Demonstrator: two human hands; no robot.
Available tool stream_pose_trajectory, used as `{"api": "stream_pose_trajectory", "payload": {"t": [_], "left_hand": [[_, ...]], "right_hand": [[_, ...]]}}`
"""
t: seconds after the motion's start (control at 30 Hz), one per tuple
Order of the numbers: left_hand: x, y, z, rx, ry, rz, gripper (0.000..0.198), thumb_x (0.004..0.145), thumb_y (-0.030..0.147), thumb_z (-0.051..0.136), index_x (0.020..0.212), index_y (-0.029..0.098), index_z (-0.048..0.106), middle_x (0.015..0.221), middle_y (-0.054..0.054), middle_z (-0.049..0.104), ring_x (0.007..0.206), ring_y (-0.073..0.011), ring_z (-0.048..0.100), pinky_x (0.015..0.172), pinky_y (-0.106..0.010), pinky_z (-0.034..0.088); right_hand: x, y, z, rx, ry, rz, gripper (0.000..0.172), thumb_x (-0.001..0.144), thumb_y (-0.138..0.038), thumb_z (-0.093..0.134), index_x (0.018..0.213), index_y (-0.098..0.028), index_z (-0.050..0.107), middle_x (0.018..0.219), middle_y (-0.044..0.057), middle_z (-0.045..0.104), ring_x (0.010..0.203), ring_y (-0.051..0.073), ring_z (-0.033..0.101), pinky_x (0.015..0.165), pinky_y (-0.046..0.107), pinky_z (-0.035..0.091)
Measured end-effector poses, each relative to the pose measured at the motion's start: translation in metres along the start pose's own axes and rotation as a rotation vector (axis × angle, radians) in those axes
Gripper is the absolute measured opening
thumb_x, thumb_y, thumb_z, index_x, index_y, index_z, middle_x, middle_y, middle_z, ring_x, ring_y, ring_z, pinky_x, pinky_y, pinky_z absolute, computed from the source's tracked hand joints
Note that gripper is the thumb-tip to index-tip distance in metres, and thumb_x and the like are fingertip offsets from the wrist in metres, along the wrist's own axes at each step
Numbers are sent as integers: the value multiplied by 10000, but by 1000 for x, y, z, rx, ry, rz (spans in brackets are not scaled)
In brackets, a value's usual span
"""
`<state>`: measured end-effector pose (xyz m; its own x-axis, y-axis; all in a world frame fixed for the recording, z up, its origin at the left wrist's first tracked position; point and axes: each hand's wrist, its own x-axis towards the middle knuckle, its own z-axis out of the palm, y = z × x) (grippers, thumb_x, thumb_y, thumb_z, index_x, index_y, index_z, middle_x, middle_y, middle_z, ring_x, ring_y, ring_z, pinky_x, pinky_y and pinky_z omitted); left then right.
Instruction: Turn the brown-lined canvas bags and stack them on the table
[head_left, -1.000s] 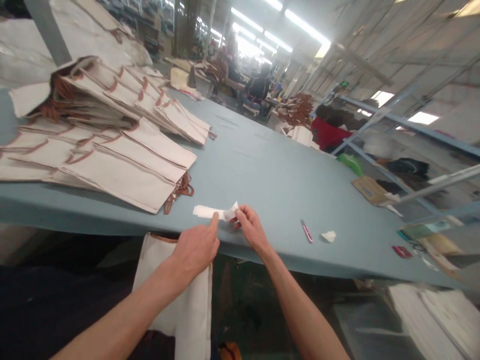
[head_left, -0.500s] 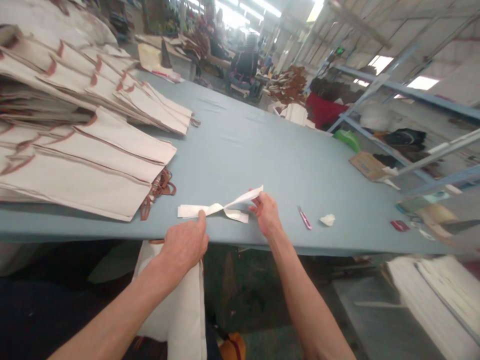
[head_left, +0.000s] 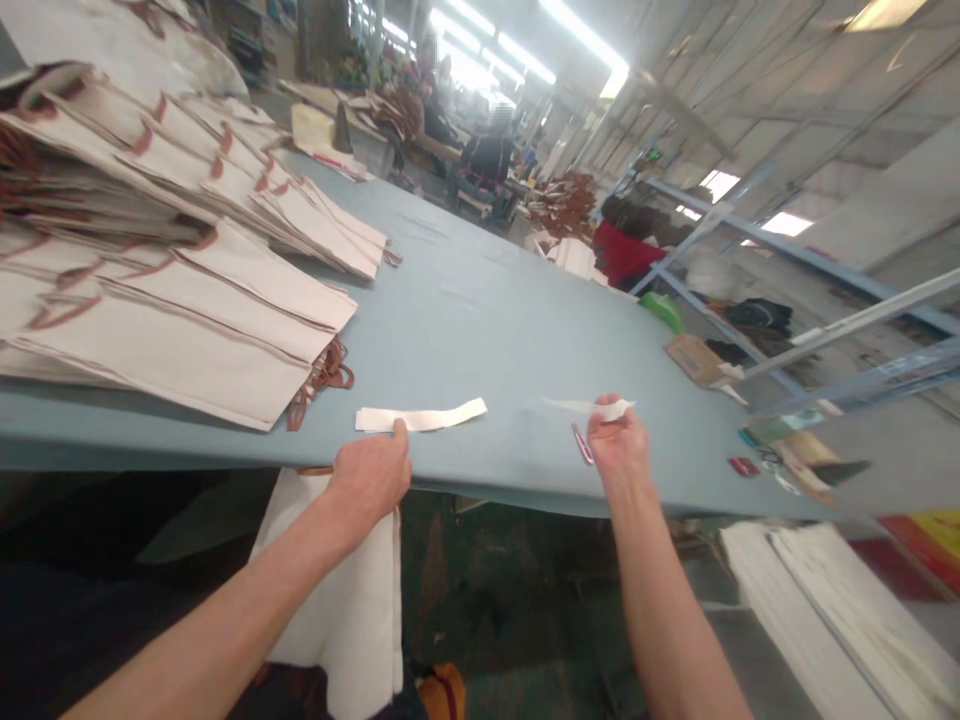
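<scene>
On the blue-grey tabletop lies a small stack of white strips [head_left: 439, 417], near the front edge. My left hand [head_left: 373, 472] presses the stack's left part down with its outstretched index finger, the other fingers curled in. To the right, my right hand [head_left: 619, 447] is closed on a separate white strip [head_left: 577, 406], held above the table with its blurred end trailing left. Beside that hand lies a pink-handled cutter or snips [head_left: 582, 444]. Below my left hand, a piece of pale cloth [head_left: 337, 600] hangs under the table edge.
Stacks of cream fabric pieces with brown trim [head_left: 202, 310] cover the table's left side. Brown loops [head_left: 324, 378] dangle from one stack. At right are a red item [head_left: 744, 467], a cardboard box [head_left: 694, 359] and blue shelving [head_left: 795, 250]. A person [head_left: 486, 160] sits in the background.
My right hand has moved right, drawing one white strip away from the stack. The left hand stays pressed on the strips. The view has turned slightly right.
</scene>
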<state>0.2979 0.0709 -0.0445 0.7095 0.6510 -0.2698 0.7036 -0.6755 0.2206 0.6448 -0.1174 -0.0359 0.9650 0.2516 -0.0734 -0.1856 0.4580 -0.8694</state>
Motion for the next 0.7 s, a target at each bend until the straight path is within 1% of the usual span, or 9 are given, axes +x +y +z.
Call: {"api": "stream_pose_trajectory", "payload": {"t": [0.1, 0.2, 0.27, 0.37, 0.43, 0.5, 0.57, 0.63, 0.7], "left_hand": [[1, -2, 2, -44, 25, 0, 468, 1164, 399, 688, 1568, 166, 649, 1280, -126, 833, 1139, -296, 834, 1041, -537, 692], [2, -9, 4, -129, 52, 7, 448, 1152, 421, 703, 1523, 172, 678, 1284, -120, 828, 1145, -298, 825, 1061, -555, 676], [-1, -16, 6, -210, 73, 24, 455, 1159, 371, 672, 1567, 169, 652, 1282, -126, 833, 1174, -308, 818, 1090, -566, 650], [-17, -31, 11, -364, 109, 67, 554, 1140, 215, 529, 1690, 158, 558, 1224, -148, 860, 1207, -335, 811, 1098, -532, 604], [-36, -44, 18, -486, 136, 85, 594, 1113, 227, 450, 1690, 158, 572, 1096, -134, 879, 1160, -353, 816, 1050, -496, 586], [-60, -58, 27, -624, 162, 89, 550, 1107, 338, 423, 1554, 172, 697, 990, -105, 872, 1083, -349, 816, 981, -447, 578], [-85, -70, 39, -777, 165, 95, 501, 1088, 466, 440, 1251, 183, 820, 909, -81, 846, 959, -318, 807, 863, -380, 574], [-108, -78, 51, -933, 148, 101, 493, 1050, 557, 499, 930, 196, 812, 796, -56, 789, 793, -273, 763, 718, -327, 541], [-125, -79, 63, -1080, 158, 93, 485, 1013, 602, 591, 841, 196, 792, 730, -26, 725, 705, -231, 699, 649, -296, 500]], "right_hand": [[-18, -43, -2, 24, 64, -36, 251, 1129, -375, 754, 1242, -151, 731, 1088, 40, 757, 808, 146, 727, 684, 275, 647], [-54, -58, 13, 22, 23, -8, 202, 1136, -314, 720, 1004, -165, 686, 842, -39, 684, 605, 81, 619, 519, 172, 531], [-87, -52, 29, 4, -48, 65, 239, 1112, -266, 699, 894, -201, 627, 747, -64, 654, 550, 73, 597, 473, 144, 509], [-142, -26, 58, -22, -190, 216, 193, 1039, -260, 747, 893, -221, 627, 737, -58, 679, 554, 91, 618, 468, 160, 537], [-178, -7, 79, -32, -300, 313, 190, 990, -280, 804, 919, -228, 636, 755, -57, 685, 566, 96, 614, 473, 171, 540], [-212, 8, 102, -30, -418, 406, 220, 955, -304, 850, 939, -230, 644, 770, -58, 676, 584, 99, 610, 479, 179, 537], [-244, 15, 126, 10, -575, 558, 257, 935, -314, 883, 943, -239, 637, 764, -67, 647, 598, 102, 604, 496, 186, 543], [-272, 18, 150, 84, -725, 721, 295, 921, -308, 907, 930, -251, 618, 757, -79, 617, 602, 103, 586, 519, 195, 556], [-298, 22, 171, 156, -824, 849, 320, 919, -303, 916, 918, -262, 599, 757, -88, 591, 592, 98, 547, 542, 198, 565]]}}
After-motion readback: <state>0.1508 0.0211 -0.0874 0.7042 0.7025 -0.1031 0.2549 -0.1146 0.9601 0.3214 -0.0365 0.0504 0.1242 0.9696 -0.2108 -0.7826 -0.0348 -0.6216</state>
